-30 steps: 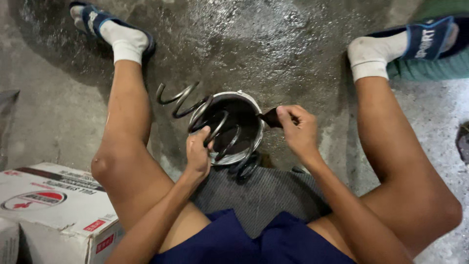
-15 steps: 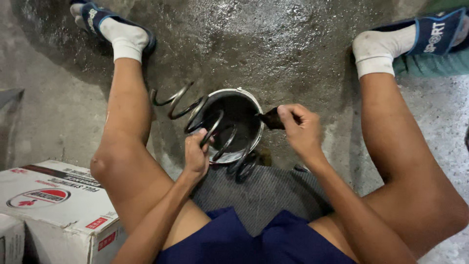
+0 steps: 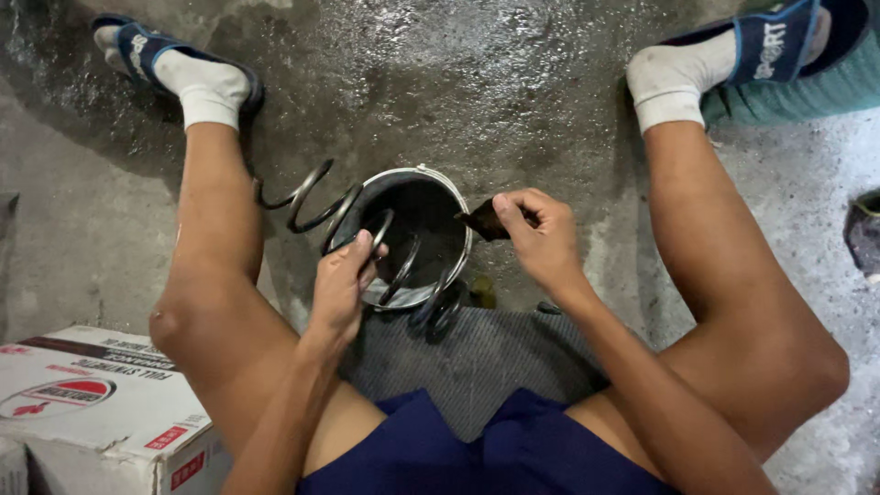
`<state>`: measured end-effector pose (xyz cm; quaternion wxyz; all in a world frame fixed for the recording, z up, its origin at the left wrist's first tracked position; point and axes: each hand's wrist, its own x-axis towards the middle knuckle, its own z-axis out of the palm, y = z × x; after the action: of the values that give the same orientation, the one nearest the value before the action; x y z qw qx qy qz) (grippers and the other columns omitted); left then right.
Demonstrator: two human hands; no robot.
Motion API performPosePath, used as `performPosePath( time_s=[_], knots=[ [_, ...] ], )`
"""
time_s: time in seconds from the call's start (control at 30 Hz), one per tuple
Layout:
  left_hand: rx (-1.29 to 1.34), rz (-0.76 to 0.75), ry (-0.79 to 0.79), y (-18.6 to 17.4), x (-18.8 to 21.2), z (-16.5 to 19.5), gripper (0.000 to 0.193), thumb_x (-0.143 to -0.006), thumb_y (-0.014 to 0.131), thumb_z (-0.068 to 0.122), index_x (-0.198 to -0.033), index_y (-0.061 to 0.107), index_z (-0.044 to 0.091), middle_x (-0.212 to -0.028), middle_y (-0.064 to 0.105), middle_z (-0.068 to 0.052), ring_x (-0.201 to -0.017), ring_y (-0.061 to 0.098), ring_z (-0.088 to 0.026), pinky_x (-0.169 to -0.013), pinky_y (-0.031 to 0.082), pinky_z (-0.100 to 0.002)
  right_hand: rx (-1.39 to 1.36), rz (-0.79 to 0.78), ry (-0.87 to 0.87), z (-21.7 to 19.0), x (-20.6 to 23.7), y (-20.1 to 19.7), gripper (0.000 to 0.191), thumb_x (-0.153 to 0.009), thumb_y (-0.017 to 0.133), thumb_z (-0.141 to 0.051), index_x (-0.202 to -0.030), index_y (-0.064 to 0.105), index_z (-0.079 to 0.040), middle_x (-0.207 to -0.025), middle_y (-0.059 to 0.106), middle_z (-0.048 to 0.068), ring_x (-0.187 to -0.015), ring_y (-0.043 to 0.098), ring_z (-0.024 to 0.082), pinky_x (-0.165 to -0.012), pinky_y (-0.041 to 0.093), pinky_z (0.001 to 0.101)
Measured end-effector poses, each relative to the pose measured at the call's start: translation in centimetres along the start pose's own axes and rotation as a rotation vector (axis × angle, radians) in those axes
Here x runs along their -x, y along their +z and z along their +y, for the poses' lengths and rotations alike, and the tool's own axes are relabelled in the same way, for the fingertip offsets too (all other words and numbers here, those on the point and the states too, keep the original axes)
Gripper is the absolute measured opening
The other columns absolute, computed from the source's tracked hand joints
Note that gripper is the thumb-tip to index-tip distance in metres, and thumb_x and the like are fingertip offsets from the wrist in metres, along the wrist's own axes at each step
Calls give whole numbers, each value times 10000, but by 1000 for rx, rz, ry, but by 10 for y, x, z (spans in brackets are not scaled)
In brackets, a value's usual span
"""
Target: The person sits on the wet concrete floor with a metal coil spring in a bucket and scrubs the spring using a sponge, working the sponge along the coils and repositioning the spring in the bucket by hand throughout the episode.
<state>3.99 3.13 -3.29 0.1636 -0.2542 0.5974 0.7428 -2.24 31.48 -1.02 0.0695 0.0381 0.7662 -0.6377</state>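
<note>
Our left fingers (image 3: 359,255) are curled around one dark coil of the coil spring (image 3: 367,240), pinching it from the near side, while our right fingers (image 3: 521,209) are pressed together on a small dark rag (image 3: 481,223), thumb on top and the rest folded under. The left hand (image 3: 341,289) sits at the near-left rim of the metal pail (image 3: 456,206); the right hand (image 3: 541,236) is just beside the pail's right rim, the rag's tip reaching toward it. The spring lies slantwise across the pail's open mouth: its far end sticks out to the left over the wet concrete floor (image 3: 513,82), close to our left shin, and its near end rests against a grey ribbed mat (image 3: 486,357) under us. The pail stands on the floor between our spread legs, its inside dark. We sit in blue shorts (image 3: 477,454), white socks and blue slides. A white cardboard box (image 3: 92,403) rests by our left knee.
</note>
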Motion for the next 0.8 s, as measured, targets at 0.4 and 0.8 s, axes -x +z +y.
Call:
performPosePath(
  time_s=[0.4,0.8],
  knots=[
    [252,102,50,-30,-14,-63,325,-952,556,256,-668,548,98,-556,505,6,-418,335,-79,-410,229,-270,73,-23,17,15,-4,8,251,-1010,686,-252,-996,750,-10,-879,713,-3,-765,626,39,-689,511,233],
    [-353,-41,233,-5,-13,-10,399,-1080,441,317,-968,692,28,-601,561,16,-551,512,-75,-539,410,-263,83,22,49,10,-4,3,269,-1013,673,-273,-1031,760,-18,-878,710,9,-737,606,62,-658,492,245]
  ],
)
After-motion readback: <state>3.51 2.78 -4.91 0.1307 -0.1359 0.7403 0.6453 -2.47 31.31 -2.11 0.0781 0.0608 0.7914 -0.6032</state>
